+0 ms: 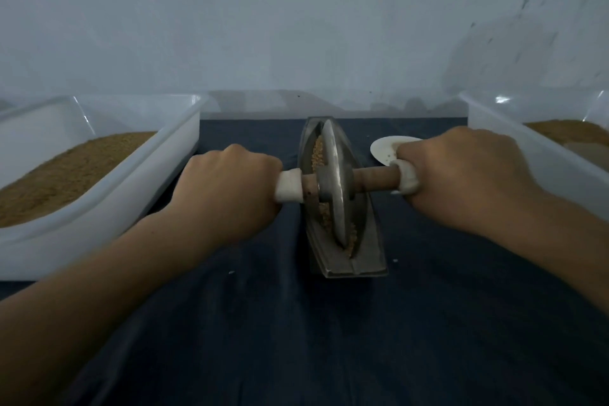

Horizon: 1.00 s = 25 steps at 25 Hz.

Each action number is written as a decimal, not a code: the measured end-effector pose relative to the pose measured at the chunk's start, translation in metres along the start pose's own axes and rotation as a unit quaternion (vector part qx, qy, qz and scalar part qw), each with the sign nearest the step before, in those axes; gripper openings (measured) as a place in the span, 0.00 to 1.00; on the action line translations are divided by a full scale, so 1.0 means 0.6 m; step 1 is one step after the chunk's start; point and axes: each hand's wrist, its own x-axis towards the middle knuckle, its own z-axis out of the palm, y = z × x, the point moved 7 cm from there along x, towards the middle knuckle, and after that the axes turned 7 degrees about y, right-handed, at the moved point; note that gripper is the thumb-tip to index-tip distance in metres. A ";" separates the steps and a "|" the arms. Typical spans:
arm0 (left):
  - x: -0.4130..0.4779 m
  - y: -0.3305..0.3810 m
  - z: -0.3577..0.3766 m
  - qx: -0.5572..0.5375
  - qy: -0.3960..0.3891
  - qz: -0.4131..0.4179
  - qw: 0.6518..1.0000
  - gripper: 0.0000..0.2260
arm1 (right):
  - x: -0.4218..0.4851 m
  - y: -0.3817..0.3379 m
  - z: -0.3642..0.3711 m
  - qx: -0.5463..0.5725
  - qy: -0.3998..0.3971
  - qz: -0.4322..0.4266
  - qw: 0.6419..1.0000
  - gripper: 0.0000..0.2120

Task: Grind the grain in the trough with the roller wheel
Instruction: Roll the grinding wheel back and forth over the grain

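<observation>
Head view, single frame.

- Your left hand (227, 181) is closed in a fist around the left end of the wooden axle (372, 179), over a white wrap (289, 186).
- Your right hand (461, 175) grips the right end the same way. A second white wrap (408, 180) shows at the thumb side. Both sets of knuckles face up and both forearms reach in from the near edge.
- The roller wheel (334, 184), a grey metal disc, stands on edge in the groove of the trough (342, 265). It sits near the middle of the trough's length and leans slightly left at the top.
- The trough is narrow, boat-shaped and metal. It runs away from you, centred between your hands, on a dark blue cloth (296, 339).
- Grain (318, 152) lies in the groove, visible beyond the wheel on its left face and again at the wheel's near lower rim. It is tan and coarse; how finely it is ground cannot be told.
- A few pale specks lie on the cloth beside the trough.
- A small white dish (384, 148) lies just beyond your right hand, partly hidden by it.
- A translucent tub (99, 208) at left holds brown meal (66, 171).
- A second tub (527, 142) at right holds similar brown material (573, 132).
- A pale wall (296, 26) stands behind.
</observation>
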 end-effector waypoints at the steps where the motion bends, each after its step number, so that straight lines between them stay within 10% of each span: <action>1: 0.001 -0.001 0.002 0.008 0.004 -0.003 1.000 0.12 | 0.001 0.000 0.003 -0.012 -0.007 -0.002 1.000 0.11; 9: 0.102 -0.008 0.080 0.030 -0.116 -0.097 0.988 0.04 | 0.076 0.008 0.127 0.005 -0.207 0.094 0.974 0.04; 15: 0.021 0.003 0.000 0.011 0.044 0.037 0.998 0.11 | -0.014 0.008 0.011 -0.009 -0.059 0.013 0.998 0.13; 21: 0.109 -0.015 0.097 0.002 -0.113 -0.113 0.987 0.04 | 0.088 -0.002 0.115 -0.013 -0.168 0.094 0.981 0.03; 25: 0.068 -0.011 0.072 0.013 -0.075 -0.085 0.993 0.04 | 0.059 0.004 0.093 -0.018 -0.152 0.048 0.987 0.07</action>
